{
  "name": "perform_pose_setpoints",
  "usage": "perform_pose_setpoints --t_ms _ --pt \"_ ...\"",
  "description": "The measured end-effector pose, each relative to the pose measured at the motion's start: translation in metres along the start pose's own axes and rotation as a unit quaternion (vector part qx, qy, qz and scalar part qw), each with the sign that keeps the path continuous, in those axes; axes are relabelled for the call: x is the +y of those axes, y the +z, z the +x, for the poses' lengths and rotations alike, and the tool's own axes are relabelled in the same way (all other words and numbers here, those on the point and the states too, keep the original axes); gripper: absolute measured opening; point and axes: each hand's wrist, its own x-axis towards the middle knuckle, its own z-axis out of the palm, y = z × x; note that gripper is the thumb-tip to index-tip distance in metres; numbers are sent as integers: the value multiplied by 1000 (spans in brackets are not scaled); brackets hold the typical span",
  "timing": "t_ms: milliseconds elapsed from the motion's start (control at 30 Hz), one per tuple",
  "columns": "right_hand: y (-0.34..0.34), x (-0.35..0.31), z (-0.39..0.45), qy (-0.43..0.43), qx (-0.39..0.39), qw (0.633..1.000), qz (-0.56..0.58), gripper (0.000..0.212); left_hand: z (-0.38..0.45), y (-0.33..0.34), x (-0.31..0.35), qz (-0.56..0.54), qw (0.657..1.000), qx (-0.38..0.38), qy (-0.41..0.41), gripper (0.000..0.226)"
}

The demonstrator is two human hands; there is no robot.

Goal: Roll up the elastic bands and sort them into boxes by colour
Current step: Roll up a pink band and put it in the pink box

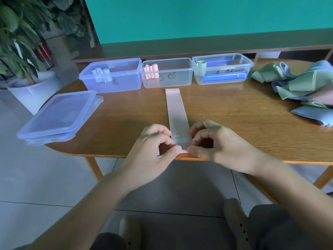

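A pink elastic band (175, 109) lies flat on the wooden table (126, 114), stretching away from me toward the boxes. My left hand (155, 143) and my right hand (212, 141) pinch its near end at the table's front edge, where a small fold has started. Three clear boxes stand in a row at the back. The left box (111, 76) holds several pale blue rolls. Several pink rolls stand in the middle box (167, 72). One green roll lies in the right box (222, 68).
A pile of loose green, blue and pink bands (297, 82) lies at the right end of the table. Stacked box lids (59, 116) sit at the left edge. A potted plant (27, 83) stands on the floor to the left.
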Motion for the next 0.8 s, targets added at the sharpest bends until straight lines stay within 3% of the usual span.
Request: perform_pose_setpoints --t_ms 267,433,600,800 --pt "-4 0 5 13 -4 1000 14 15 5 -3 1 -22 1000 -21 1 3" --pt "-6 0 4 -41 -32 997 64 10 5 -2 0 -28 998 -39 43 11" --pt "-3 1 1 -82 -43 996 15 14 5 -3 -4 3 994 -30 101 9" --pt "-3 -1 0 -64 -36 997 -7 10 5 -4 -4 -5 997 -8 79 13"
